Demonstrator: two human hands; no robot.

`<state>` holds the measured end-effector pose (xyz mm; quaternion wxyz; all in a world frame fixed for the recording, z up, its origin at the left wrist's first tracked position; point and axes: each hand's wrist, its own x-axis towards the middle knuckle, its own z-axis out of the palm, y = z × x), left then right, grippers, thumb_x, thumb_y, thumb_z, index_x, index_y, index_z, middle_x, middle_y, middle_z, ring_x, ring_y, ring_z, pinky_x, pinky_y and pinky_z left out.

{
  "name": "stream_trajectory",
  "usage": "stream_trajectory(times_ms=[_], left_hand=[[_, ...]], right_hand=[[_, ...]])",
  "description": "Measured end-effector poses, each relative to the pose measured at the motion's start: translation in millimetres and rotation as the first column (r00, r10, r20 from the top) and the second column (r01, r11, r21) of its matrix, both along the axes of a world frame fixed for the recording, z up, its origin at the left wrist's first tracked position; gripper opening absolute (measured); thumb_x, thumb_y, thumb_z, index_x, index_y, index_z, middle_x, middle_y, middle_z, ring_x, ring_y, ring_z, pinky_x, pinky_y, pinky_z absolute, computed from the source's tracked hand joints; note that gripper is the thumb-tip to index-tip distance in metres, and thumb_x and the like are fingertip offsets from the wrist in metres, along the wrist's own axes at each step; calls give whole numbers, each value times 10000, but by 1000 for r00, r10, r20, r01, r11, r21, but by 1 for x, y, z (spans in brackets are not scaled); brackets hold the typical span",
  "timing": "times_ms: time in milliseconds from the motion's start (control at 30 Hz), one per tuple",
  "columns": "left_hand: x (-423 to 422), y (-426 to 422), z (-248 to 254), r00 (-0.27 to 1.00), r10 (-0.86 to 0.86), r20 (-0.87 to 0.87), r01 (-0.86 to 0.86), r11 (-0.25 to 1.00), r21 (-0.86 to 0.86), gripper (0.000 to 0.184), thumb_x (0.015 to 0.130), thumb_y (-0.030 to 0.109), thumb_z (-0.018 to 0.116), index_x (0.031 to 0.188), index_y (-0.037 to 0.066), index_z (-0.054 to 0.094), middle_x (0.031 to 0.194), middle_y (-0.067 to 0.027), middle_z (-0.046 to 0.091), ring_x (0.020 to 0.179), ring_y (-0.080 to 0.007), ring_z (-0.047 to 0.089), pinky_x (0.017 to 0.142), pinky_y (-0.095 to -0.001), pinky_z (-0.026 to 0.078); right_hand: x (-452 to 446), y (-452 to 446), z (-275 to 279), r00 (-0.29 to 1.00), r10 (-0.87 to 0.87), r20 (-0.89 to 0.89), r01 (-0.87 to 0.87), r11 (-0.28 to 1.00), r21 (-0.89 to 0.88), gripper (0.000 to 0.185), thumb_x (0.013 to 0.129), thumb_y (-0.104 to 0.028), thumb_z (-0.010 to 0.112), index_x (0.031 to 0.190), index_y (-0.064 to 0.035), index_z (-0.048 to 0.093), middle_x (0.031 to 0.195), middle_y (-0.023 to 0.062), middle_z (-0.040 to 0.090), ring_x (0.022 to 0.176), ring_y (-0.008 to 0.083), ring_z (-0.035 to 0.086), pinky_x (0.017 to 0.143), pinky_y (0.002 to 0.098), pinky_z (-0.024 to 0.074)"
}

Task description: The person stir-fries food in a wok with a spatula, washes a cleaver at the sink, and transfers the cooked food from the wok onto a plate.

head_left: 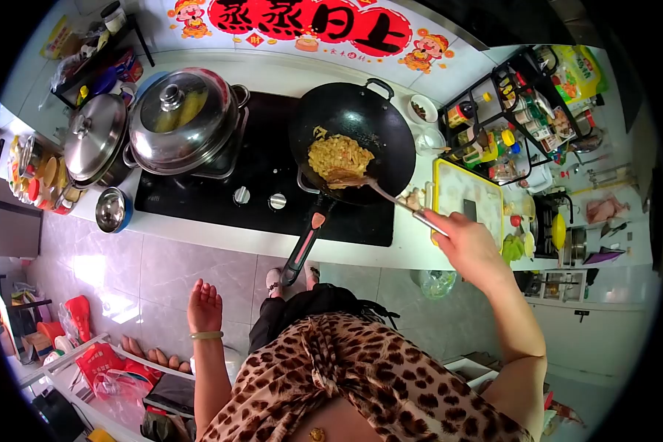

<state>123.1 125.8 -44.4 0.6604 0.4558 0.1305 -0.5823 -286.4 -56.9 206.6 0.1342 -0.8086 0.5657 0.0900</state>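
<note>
My right hand (458, 239) is closed round the handle of a metal spatula (394, 199). The spatula's blade lies at the lower edge of a heap of yellow-brown food (339, 157) in a black wok (390, 140). The wok sits on the black stove (199, 210), and its long handle (302, 247) points towards me with no hand on it. My left hand (205, 306) hangs over the floor in front of the counter, away from the wok, palm partly up, fingers a little curled with nothing in them.
A glass-lidded steamer (177, 140) stands on the stove's left side, beside a lidded steel pot (96, 136) and a small metal bowl (113, 210). Right of the wok are small white bowls (422, 109), a yellow-edged cutting board (486, 195) and a spice rack (508, 110).
</note>
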Motion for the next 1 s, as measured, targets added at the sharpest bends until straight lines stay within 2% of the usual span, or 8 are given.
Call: stream_trajectory(times_ms=[100, 233, 400, 467, 700, 800, 900, 1000], left_hand=[[2, -5, -2, 1000, 3, -2, -3, 1000, 27, 173, 857, 229, 564, 1012, 158, 593, 830, 56, 606, 798, -101, 570, 694, -265, 458], [8, -11, 3, 999, -27, 17, 27, 999, 37, 187, 856, 231, 559, 1027, 159, 584, 838, 54, 600, 795, -103, 568, 692, -266, 453], [18, -7, 2, 999, 5, 50, -6, 1000, 29, 201, 858, 232, 552, 1042, 156, 577, 846, 56, 595, 801, -105, 561, 720, -278, 445], [23, -3, -3, 999, 26, 45, -29, 997, 66, 210, 857, 231, 553, 1051, 153, 576, 848, 55, 596, 809, -107, 559, 724, -279, 444], [18, -8, -1, 999, 20, 28, -22, 997, 79, 192, 860, 232, 554, 1031, 152, 584, 827, 59, 597, 797, -102, 562, 707, -271, 446], [20, -4, -13, 1000, 10, 16, -9, 1000, -26, 187, 862, 232, 550, 1028, 152, 587, 827, 59, 598, 798, -103, 564, 703, -271, 448], [17, 1, -16, 999, 48, -6, -48, 998, 32, 201, 863, 235, 545, 1040, 148, 584, 831, 59, 599, 804, -104, 566, 705, -271, 448], [15, 8, -12, 998, 64, 6, -65, 996, 54, 209, 864, 235, 542, 1050, 149, 582, 826, 60, 597, 803, -102, 564, 708, -269, 444]], right_hand=[[17, -9, -37, 997, 69, 34, -69, 998, 11, 387, 833, -132, 522, 1219, -159, 502, 811, 169, 563, 686, 346, 575, 601, 420, 465], [34, -56, -108, 994, 36, -104, -61, 967, -247, 359, 846, -121, 478, 1202, -70, 480, 798, 199, 573, 648, 365, 584, 558, 449, 473], [1, -41, -57, 985, -45, -167, 12, 981, -196, 382, 823, -83, 461, 1205, -84, 485, 824, 177, 586, 701, 342, 600, 593, 439, 480], [1, -25, -37, 969, 21, -245, -33, 998, -44, 420, 808, -70, 455, 1225, -117, 479, 855, 163, 587, 712, 331, 603, 605, 440, 479], [23, -83, -98, 992, 3, -129, -27, 982, -188, 402, 825, -121, 495, 1226, -97, 486, 819, 168, 607, 717, 314, 600, 615, 422, 470], [-29, -80, -51, 944, -234, 235, 218, 972, 93, 349, 854, -154, 487, 1191, -67, 522, 774, 110, 617, 625, 210, 580, 547, 349, 446], [-56, -87, -3, 846, -493, 201, 425, 853, 302, 318, 868, -203, 501, 1141, -49, 554, 655, 51, 568, 402, 85, 427, 367, 257, 335], [-74, -130, -22, 750, -651, 120, 490, 667, 562, 246, 873, -186, 494, 1059, -41, 567, 612, 36, 544, 348, 52, 336, 323, 212, 246]])
